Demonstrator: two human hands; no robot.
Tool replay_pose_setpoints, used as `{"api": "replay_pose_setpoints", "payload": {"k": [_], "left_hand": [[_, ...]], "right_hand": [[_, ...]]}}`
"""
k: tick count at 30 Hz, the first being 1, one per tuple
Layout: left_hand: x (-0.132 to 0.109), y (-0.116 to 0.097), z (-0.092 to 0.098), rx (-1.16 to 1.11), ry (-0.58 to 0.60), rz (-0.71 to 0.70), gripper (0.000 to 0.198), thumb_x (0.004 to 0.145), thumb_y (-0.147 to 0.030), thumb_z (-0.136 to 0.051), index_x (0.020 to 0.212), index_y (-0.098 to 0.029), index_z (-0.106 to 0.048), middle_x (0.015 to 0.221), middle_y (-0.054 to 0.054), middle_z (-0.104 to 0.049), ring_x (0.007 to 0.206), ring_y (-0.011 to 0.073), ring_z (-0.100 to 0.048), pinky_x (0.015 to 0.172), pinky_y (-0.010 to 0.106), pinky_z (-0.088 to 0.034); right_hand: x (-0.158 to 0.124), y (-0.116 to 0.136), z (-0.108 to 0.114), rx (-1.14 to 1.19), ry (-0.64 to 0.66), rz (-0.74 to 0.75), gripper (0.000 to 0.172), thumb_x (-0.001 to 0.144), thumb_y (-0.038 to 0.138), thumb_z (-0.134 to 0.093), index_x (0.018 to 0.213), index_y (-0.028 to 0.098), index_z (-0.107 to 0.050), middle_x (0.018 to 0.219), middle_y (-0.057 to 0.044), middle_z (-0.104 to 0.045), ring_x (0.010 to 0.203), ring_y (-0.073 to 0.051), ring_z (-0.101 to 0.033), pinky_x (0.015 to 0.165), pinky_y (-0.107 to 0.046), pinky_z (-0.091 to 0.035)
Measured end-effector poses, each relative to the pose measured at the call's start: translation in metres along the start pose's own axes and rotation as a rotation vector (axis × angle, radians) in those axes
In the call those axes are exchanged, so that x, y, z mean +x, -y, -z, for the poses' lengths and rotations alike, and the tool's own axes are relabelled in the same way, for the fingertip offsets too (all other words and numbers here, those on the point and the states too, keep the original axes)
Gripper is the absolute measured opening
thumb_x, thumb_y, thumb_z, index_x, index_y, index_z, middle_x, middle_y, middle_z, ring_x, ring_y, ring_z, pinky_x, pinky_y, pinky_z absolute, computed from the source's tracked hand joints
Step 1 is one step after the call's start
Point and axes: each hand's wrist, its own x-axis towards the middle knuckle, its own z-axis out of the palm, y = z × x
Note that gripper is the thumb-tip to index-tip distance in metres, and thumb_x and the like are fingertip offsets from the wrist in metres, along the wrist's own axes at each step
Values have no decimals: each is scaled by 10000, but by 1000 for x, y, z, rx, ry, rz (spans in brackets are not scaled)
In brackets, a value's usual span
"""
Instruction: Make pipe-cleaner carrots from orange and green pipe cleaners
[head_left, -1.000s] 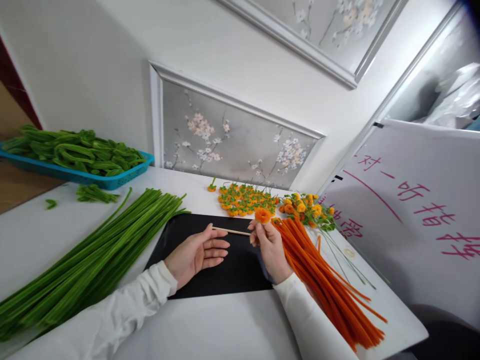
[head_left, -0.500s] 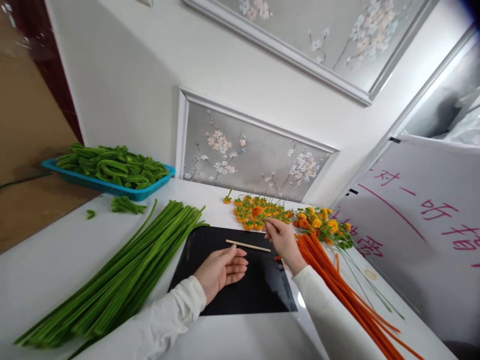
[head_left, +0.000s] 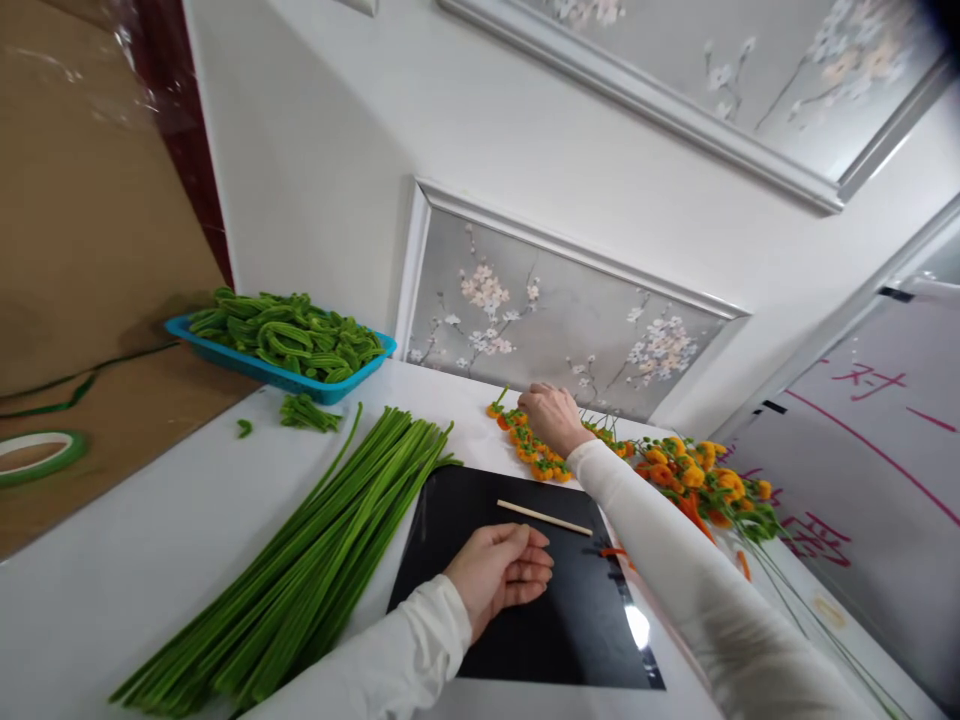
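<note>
Over the black mat (head_left: 525, 640) my left hand (head_left: 495, 575) is half curled, palm turned inward, fingers a little apart and nothing in them. Just beyond it a thin pale wooden stick (head_left: 544, 517) lies on the mat. My right hand (head_left: 559, 415) reaches over a group of small orange and yellow fuzzy flowers (head_left: 551, 468) with green bases at the back of the table. Its fingers are bent down and together, and their tips are hidden, so what they hold does not show. Some flowers are covered by this hand and sleeve.
Green fuzzy stems (head_left: 300, 560) lie in a large bundle at left. Behind them stands a blue tray (head_left: 300, 385) of looped green pieces. Flowers with long stems (head_left: 697, 475) lie at right, near orange fuzzy stems (head_left: 694, 515). A roll of green tape (head_left: 71, 460) lies far left.
My right hand has moved away from me, from the mat's far edge to over the flowers; the orange flower at its fingertips no longer shows. The view has shifted left.
</note>
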Motion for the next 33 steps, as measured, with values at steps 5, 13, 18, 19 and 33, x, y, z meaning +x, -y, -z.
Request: {"api": "replay_pose_setpoints", "payload": {"k": [5, 13, 18, 19, 33], "left_hand": [[1, 2, 2, -10, 20, 14, 223, 881, -280, -567, 807, -81, -636, 696, 56, -646, 577, 90, -615, 585, 212, -491], [2, 3, 4, -38, 65, 7, 246, 784, -333, -685, 788, -89, -653, 698, 60, -648, 595, 103, -617, 610, 228, -493], [2, 2, 4, -42, 71, 4, 270, 739, -358, -727, 776, -98, -662, 704, 59, -653, 598, 104, -616, 609, 228, -491], [2, 2, 4, -38, 72, 3, 269, 740, -357, -727, 777, -98, -663, 705, 59, -653, 599, 104, -616, 610, 228, -492], [5, 0, -2, 44, -17, -273, 320, 561, -224, -845, 764, -131, -615, 629, -38, -578, 545, 63, -560, 569, 194, -482]], "right_hand": [[16, 6, -6, -140, 88, 41, 185, 928, 272, -505, 943, 159, -650, 1003, -71, -636, 984, -204, -579, 842, -372, -452], [28, 20, -15, -246, 154, 88, 312, 910, 317, -554, 1170, 147, -549, 1172, -91, -571, 994, -206, -591, 840, -409, -508], [28, 24, -14, -203, 155, 97, 312, 911, 326, -550, 1171, 152, -547, 1179, -84, -568, 1005, -208, -587, 850, -422, -503], [27, 23, -12, -184, 149, 92, 304, 912, 328, -548, 1159, 152, -555, 1170, -82, -575, 1009, -209, -586, 860, -428, -495], [-66, 3, 39, 259, -92, -86, 260, 936, 276, -458, 1060, 234, -682, 1018, -48, -711, 949, -178, -646, 805, -236, -442]]}}
